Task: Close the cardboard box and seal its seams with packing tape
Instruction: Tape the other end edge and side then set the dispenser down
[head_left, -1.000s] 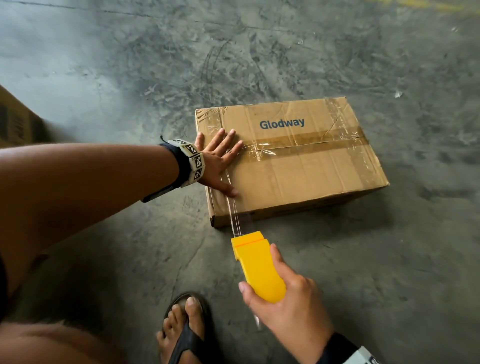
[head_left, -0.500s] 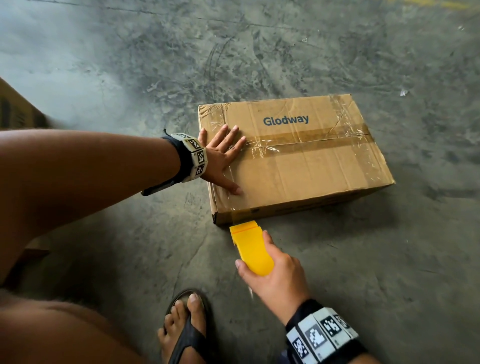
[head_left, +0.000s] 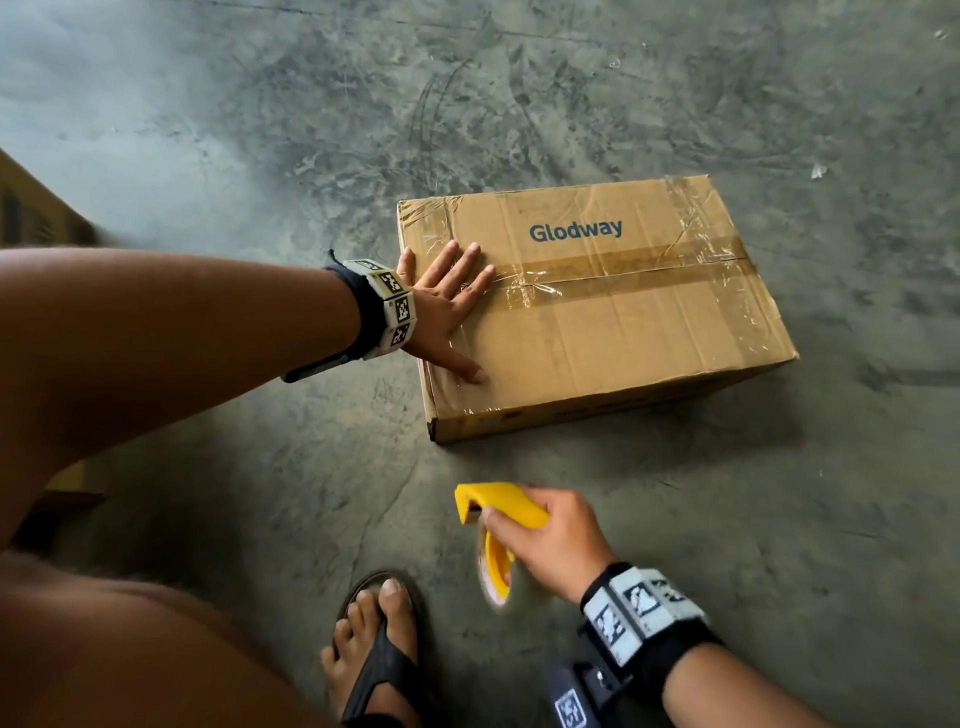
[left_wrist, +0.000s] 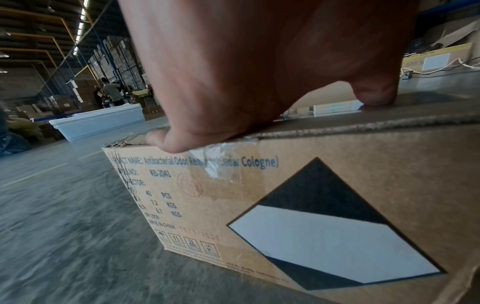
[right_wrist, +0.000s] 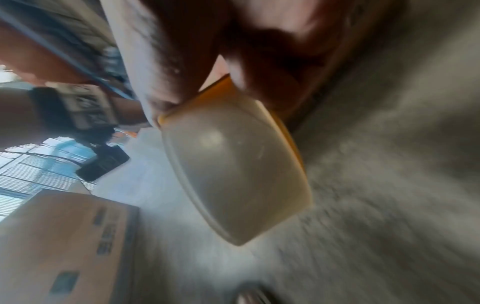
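Note:
A closed cardboard box (head_left: 613, 322) marked "Glodway" lies on the concrete floor, with shiny tape along its centre seam and both end edges. My left hand (head_left: 447, 306) lies flat with spread fingers on the box's left end; in the left wrist view the left hand (left_wrist: 233, 82) presses the top edge of the box (left_wrist: 311, 205). My right hand (head_left: 545, 540) grips a yellow tape dispenser (head_left: 498, 506) with a clear tape roll (head_left: 498, 577), held above the floor in front of the box. The right wrist view is blurred and shows the tape roll (right_wrist: 233, 174).
My sandalled foot (head_left: 384, 649) stands on the floor just left of the dispenser. Another cardboard box (head_left: 31, 213) sits at the far left edge. In the left wrist view a white tub (left_wrist: 98, 123) and people by stacked shelves are far off.
The right hand has pulled the dispenser back from the box's front edge toward me and tilted it sideways; no tape strand shows between it and the box now. The left hand stays on the box.

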